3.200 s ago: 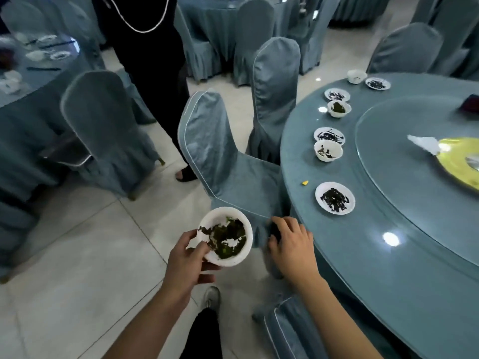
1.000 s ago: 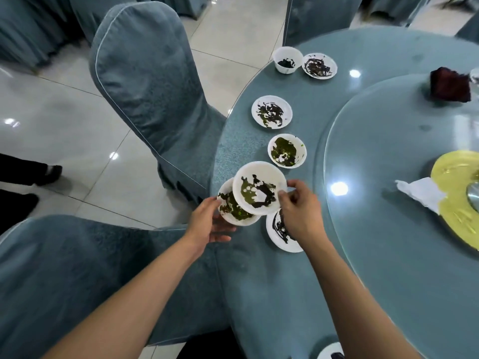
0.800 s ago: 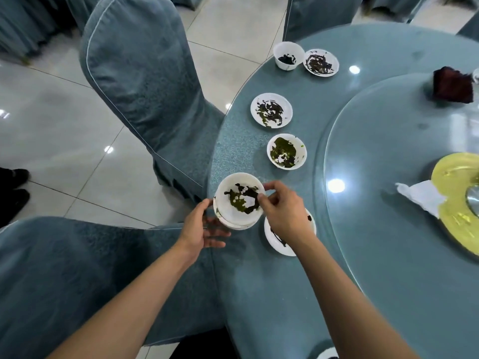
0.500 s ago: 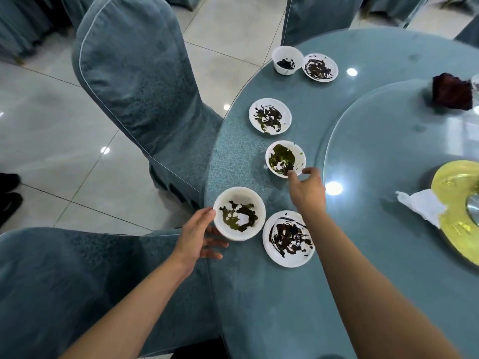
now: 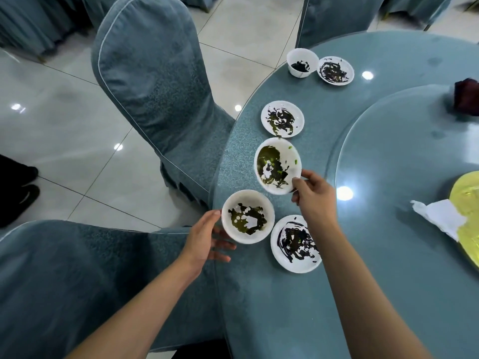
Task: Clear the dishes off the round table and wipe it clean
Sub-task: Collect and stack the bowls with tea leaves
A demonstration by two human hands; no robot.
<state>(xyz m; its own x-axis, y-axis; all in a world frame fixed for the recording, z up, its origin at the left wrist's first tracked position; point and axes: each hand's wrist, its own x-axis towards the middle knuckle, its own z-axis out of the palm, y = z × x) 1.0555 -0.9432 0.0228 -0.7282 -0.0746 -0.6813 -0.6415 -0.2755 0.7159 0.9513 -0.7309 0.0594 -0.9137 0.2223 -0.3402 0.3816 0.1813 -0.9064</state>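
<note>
A round bench point(image 5: 272, 307) covered in patterned blue-grey cloth is filling the right of the view, with a raised glass turntable point(image 5: 388, 156) sitting on its far right part and catching ceiling-light glare. The right hand point(image 5: 315, 196) is pinching the near rim of a soiled white bowl point(image 5: 277, 165), which is tilting above the bench. The left hand point(image 5: 204, 240) is cupping, fingers spread, the left side of a second dirty bowl point(image 5: 248, 216) at the bench's near left edge. Just right of it a smeared saucer point(image 5: 295, 243) is lying flat, partly under the right forearm. Farther along the edge another saucer point(image 5: 282, 119) is sitting, and beyond it a small cup point(image 5: 302, 62) and a third saucer point(image 5: 336, 70) are standing side by side. On the turntable a crumpled napkin point(image 5: 438, 216) is touching a yellow plate point(image 5: 466, 216), and a dark red cloth point(image 5: 466, 99) is lying at the far right. Covered chairs point(image 5: 155, 81) are standing on glossy pale floor tiles point(image 5: 64, 125); dark shoes point(image 5: 18, 193) are showing at the left edge.
</note>
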